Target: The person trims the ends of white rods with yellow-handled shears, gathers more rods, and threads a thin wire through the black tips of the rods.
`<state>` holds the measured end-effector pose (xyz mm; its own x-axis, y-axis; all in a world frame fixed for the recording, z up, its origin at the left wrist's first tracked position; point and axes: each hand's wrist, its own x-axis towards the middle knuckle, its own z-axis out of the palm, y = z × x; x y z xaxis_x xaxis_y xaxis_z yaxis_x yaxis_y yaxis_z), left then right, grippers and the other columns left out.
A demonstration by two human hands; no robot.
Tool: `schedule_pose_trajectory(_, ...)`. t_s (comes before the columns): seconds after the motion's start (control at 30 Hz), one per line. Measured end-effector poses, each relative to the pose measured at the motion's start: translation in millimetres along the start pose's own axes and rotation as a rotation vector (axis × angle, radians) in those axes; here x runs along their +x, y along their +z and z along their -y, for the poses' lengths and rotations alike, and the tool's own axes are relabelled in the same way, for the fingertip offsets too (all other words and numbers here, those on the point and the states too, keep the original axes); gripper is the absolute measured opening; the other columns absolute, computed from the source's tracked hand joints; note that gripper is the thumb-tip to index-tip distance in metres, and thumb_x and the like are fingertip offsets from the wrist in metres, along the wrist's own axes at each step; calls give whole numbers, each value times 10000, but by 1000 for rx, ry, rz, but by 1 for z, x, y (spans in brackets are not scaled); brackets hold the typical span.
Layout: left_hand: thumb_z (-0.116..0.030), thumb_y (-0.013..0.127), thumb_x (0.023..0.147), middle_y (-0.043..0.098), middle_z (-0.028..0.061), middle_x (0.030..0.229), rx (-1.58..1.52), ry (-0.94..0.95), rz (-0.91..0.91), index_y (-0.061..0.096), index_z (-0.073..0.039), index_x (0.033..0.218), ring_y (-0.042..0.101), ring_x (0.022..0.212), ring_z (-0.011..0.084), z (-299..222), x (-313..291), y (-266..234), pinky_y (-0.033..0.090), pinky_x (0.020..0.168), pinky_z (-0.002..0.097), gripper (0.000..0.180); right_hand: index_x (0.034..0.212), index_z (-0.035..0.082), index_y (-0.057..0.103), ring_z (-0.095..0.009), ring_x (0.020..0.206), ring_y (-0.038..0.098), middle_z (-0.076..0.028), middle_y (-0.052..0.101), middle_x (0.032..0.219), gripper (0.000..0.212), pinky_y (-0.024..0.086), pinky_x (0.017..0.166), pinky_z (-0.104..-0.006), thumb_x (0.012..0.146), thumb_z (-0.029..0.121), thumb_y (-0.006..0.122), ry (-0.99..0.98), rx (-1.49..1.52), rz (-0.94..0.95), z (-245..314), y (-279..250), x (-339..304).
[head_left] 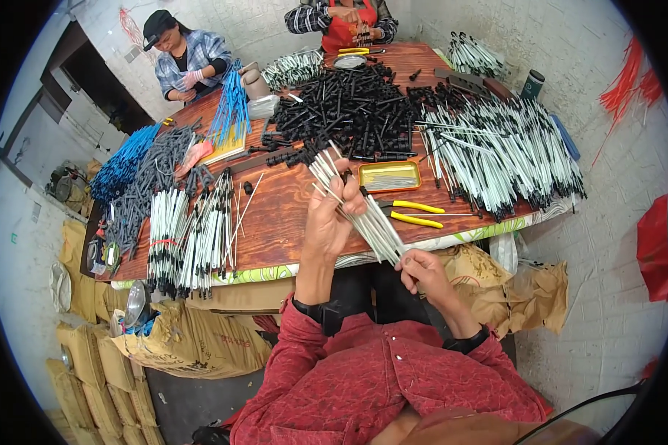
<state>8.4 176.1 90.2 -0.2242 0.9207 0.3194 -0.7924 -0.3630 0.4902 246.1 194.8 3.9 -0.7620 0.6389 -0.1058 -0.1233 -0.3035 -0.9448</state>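
A bundle of thin white sticks (376,231) slants across in front of me over the table's near edge. My left hand (329,216) is closed around its upper part, the fingers wrapped over the sticks. At the lower end, my right hand (426,276) pinches the stick ends between thumb and fingers. Just beyond the bundle lies a yellow-rimmed tray (390,188) with thin metal pins in it. Yellow-handled pliers (417,220) rest to the right of the bundle. Behind my left hand spreads a heap of black plastic pieces (341,107).
White sticks with black ends (501,156) are piled right; similar bundles (168,226) stand left, beside grey pieces (159,174) and blue ones (126,159). A dark cup (532,85) stands far right. Two people (189,59) work across the table. Paper sacks (200,345) lie below.
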Motion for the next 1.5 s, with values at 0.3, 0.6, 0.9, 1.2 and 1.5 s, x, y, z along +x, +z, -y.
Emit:
schedule_pose_trajectory(0.3,-202,559,1030,529,36,756,501,-19,-47,551,-55,1169,489,649,123,-7,-9,16,433,627,304,202,1108,11,662,-132,636,652,-79,716,865,313,508,590,-251,1004,278,537,174,-331,188,42,-41,-13)
schedule_pose_trajectory(0.6,-152,567,1021,598,81,778,492,-54,-48,555,-38,1152,562,723,188,6,-5,33,488,696,378,174,969,79,724,-340,815,680,-145,704,918,160,543,686,-409,934,166,594,-517,-1484,-1201,130,-213,-23)
schedule_pose_trajectory(0.9,-159,568,1020,612,109,775,459,-137,58,562,-24,1136,589,709,209,-12,-7,34,511,705,403,178,957,89,730,-354,889,669,-129,704,953,177,528,727,-454,931,175,578,-396,-1598,-1145,153,-234,-5)
schedule_pose_trajectory(1.2,-161,565,1021,599,103,757,485,-116,43,574,-16,1112,594,690,203,-11,-11,39,521,683,384,171,922,100,723,-358,876,675,-136,715,910,223,517,749,-487,883,281,597,-296,-1636,-674,210,-252,98)
schedule_pose_trajectory(1.5,-174,564,1024,612,101,793,419,-80,16,580,-18,1137,606,722,204,-18,-10,32,537,723,383,194,945,112,703,-313,784,685,-114,723,866,232,514,692,-448,881,309,598,-441,-1609,-938,214,-232,113)
